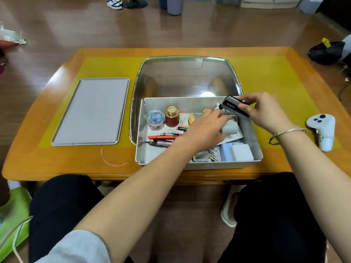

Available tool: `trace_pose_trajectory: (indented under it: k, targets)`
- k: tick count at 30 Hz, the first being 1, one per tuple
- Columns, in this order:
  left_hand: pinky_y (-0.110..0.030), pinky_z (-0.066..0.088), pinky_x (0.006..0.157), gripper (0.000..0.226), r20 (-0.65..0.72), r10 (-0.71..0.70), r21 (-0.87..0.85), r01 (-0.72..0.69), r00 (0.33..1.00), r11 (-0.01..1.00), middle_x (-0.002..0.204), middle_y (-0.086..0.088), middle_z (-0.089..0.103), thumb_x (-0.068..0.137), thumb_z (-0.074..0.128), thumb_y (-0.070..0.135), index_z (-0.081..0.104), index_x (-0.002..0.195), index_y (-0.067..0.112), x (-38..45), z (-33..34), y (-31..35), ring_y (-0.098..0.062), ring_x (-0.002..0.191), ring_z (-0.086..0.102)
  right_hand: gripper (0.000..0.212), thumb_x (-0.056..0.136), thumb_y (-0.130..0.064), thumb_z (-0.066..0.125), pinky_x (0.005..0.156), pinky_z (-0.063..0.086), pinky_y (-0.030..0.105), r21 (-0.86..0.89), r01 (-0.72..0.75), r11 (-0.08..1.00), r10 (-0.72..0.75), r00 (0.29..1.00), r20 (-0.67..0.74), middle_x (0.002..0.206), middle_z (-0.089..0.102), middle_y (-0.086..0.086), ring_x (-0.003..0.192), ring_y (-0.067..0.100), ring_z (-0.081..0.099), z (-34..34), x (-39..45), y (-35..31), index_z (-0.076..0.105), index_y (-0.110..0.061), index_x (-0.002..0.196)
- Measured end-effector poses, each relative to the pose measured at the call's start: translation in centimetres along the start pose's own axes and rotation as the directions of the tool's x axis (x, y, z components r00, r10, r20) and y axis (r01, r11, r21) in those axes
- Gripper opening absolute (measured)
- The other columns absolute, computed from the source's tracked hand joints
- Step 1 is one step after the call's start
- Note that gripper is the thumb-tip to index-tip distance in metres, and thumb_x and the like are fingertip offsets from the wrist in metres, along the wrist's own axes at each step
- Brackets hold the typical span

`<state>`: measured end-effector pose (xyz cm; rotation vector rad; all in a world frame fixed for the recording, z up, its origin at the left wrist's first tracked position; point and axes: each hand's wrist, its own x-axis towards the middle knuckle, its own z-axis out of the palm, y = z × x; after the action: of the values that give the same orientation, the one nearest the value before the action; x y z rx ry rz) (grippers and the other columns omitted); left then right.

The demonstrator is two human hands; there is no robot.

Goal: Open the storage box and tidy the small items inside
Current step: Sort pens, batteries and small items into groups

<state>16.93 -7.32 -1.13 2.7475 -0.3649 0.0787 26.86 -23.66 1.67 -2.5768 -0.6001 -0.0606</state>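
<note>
Box [141, 149] open on counter [57, 164], lid [91, 111] flat beside it. Right hand [264, 111] grip closed on black case [234, 108] above box. Left hand [206, 130] inside box, grip closed on grey item [230, 128].

White box [144, 149] held red pens [163, 137], a dark-red, gold-capped jar [172, 116]; grey lid [91, 111] lay left of it.

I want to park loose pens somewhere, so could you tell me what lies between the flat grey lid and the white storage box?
In the head view, only the clear plastic tub's left wall stands between the flat grey lid and white storage box.
</note>
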Motion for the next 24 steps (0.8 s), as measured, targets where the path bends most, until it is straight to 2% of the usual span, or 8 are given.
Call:
trace_pose_trajectory:
  k: [4,6,8,10,14,17,20,24]
  targets:
    - [-0.047,0.030,0.105,0.088,0.035,-0.071,0.063,0.069,0.997,0.996,0.149,-0.005,0.029,0.080,0.068,0.050,0.023,0.149,0.018,0.8,1.4,0.8,-0.027,0.134,0.026,0.022,0.089,-0.022,0.061,0.088,0.050,0.042,0.033,-0.018,0.999,0.020,0.999,-0.048,0.105,0.071,0.003,0.101,0.025,0.064,0.5,-0.1,0.2,0.069,-0.023,0.109]
    - [-0.046,0.037,0.098,0.080,-0.045,-0.183,0.087,0.187,0.982,0.979,0.139,-0.009,0.039,0.080,0.070,0.048,0.031,0.142,0.016,0.0,1.8,0.1,-0.030,0.125,0.038,0.023,0.090,-0.021,0.060,0.090,0.050,0.043,0.029,-0.011,1.000,0.011,1.000,-0.005,0.109,0.070,0.003,0.104,0.025,0.063,0.7,-0.1,0.2,0.068,-0.023,0.112]
    - [-0.043,0.044,0.086,0.060,-0.105,-0.241,0.014,0.244,0.965,0.970,0.125,-0.012,0.049,0.085,0.068,0.037,0.039,0.129,0.010,-0.7,2.1,-0.4,-0.032,0.109,0.052,0.024,0.091,-0.021,0.059,0.089,0.050,0.043,0.031,0.023,0.999,-0.023,1.000,0.017,0.111,0.070,0.003,0.105,0.025,0.063,0.9,-0.2,-0.1,0.067,-0.023,0.113]
    - [-0.042,0.047,0.081,0.046,-0.074,-0.239,-0.056,0.235,0.968,0.970,0.120,-0.015,0.054,0.090,0.063,0.028,0.042,0.124,0.006,-1.1,2.2,-0.3,-0.033,0.102,0.056,0.024,0.090,-0.020,0.059,0.089,0.050,0.042,0.026,0.073,0.997,-0.072,0.997,-0.015,0.111,0.069,0.004,0.105,0.025,0.062,1.1,-0.3,-0.7,0.068,-0.022,0.112]
    - [-0.047,0.044,0.089,0.027,-0.013,-0.149,-0.085,0.147,0.989,0.985,0.120,-0.014,0.055,0.096,0.052,0.018,0.055,0.119,0.004,-1.2,2.1,-0.1,-0.034,0.107,0.053,0.023,0.089,-0.016,0.060,0.086,0.048,0.036,-0.045,0.145,0.988,-0.144,0.989,0.027,0.109,0.068,0.007,0.101,0.027,0.061,1.8,0.0,-1.4,0.068,-0.020,0.111]
    - [-0.045,0.041,0.094,0.030,0.003,-0.101,-0.084,0.101,0.995,0.991,0.124,-0.010,0.055,0.097,0.049,0.018,0.055,0.124,0.009,-2.1,1.8,-0.7,-0.029,0.114,0.051,0.024,0.088,-0.010,0.059,0.085,0.049,0.042,-0.137,0.140,0.981,-0.132,0.989,0.065,0.110,0.066,0.008,0.103,0.032,0.060,2.7,0.1,-1.2,0.069,-0.018,0.108]
    - [-0.045,0.037,0.101,0.036,0.054,-0.067,-0.062,0.070,0.996,0.996,0.134,-0.003,0.050,0.097,0.049,0.022,0.050,0.132,0.016,-3.4,1.5,-1.5,-0.022,0.123,0.044,0.026,0.085,-0.003,0.059,0.082,0.049,0.043,-0.153,0.108,0.982,-0.106,0.994,0.016,0.113,0.057,0.009,0.100,0.033,0.058,3.2,-0.2,-1.2,0.069,-0.013,0.108]
    - [-0.041,0.030,0.103,0.034,0.015,-0.121,-0.026,0.121,0.993,0.992,0.136,0.002,0.048,0.096,0.050,0.026,0.052,0.129,0.023,-4.9,0.6,-3.0,-0.020,0.125,0.039,0.031,0.083,-0.004,0.059,0.080,0.048,0.043,-0.183,0.109,0.977,-0.112,0.994,-0.006,0.112,0.053,0.010,0.098,0.035,0.056,3.4,-0.9,-1.4,0.066,-0.013,0.111]
